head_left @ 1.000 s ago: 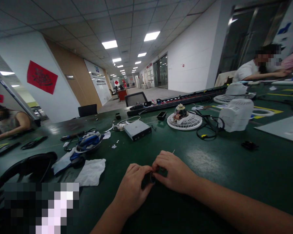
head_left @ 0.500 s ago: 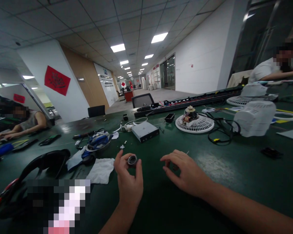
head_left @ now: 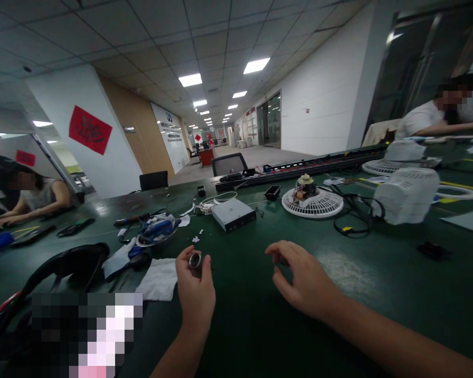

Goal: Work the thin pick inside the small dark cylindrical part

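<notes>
My left hand (head_left: pixel 196 294) grips a small round, cup-like metal part (head_left: pixel 195 260) between thumb and fingers, its dark hollow end facing me. My right hand (head_left: pixel 299 275) hovers over the table to the right, apart from the left, with its fingers curled. A small dark bit shows between those fingers, too hidden to name. Beyond the hands lies a flat grey box with a black front, like a disc drive (head_left: pixel 233 213). A white cloth (head_left: pixel 157 279) rests to the left of my left hand.
A white fan grille with a motor (head_left: pixel 312 201), a white plastic housing (head_left: pixel 408 195) and a black cable (head_left: pixel 352 231) lie on the right. A bowl with blue items (head_left: pixel 157 231) and a black headset-like band (head_left: pixel 69 265) are on the left. People sit at both sides.
My left hand has moved left with the metal part, which has tilted slightly. My right hand has shifted slightly right, widening the gap between the hands.
</notes>
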`<state>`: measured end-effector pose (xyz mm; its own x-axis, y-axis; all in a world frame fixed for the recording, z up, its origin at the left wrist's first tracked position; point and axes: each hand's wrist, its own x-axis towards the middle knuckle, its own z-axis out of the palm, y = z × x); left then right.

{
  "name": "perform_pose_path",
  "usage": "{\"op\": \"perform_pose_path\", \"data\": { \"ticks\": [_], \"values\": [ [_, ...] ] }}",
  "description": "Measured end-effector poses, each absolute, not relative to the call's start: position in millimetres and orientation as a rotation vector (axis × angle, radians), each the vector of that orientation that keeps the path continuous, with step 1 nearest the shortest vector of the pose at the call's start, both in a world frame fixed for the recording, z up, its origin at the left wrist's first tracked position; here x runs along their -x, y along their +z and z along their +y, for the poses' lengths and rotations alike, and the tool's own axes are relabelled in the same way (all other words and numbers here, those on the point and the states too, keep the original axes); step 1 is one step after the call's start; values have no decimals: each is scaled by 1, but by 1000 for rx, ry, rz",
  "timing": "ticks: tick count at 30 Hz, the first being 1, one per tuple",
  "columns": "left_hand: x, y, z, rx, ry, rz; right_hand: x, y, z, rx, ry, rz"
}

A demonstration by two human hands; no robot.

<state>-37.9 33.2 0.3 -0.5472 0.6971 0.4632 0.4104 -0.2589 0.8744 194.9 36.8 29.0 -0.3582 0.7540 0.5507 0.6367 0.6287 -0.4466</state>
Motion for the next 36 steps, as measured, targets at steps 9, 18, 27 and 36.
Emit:
{"op": "perform_pose_path", "data": {
  "ticks": [9, 18, 27, 36],
  "values": [
    [25, 2, 17, -2228, 1330, 1513, -199, 19, 41, 1052, 158, -1866],
    [28, -2, 20, -2462, 1259, 1394, -202, 26, 34, 591, 118, -2020],
    [31, -4, 22, -2462, 1327, 1411, -199, 22, 30, 392, 341, -1929],
    [29, 0, 20, -2526, 1334, 1371, -197, 9, 31, 479, 396, -1837]
  ]
}}
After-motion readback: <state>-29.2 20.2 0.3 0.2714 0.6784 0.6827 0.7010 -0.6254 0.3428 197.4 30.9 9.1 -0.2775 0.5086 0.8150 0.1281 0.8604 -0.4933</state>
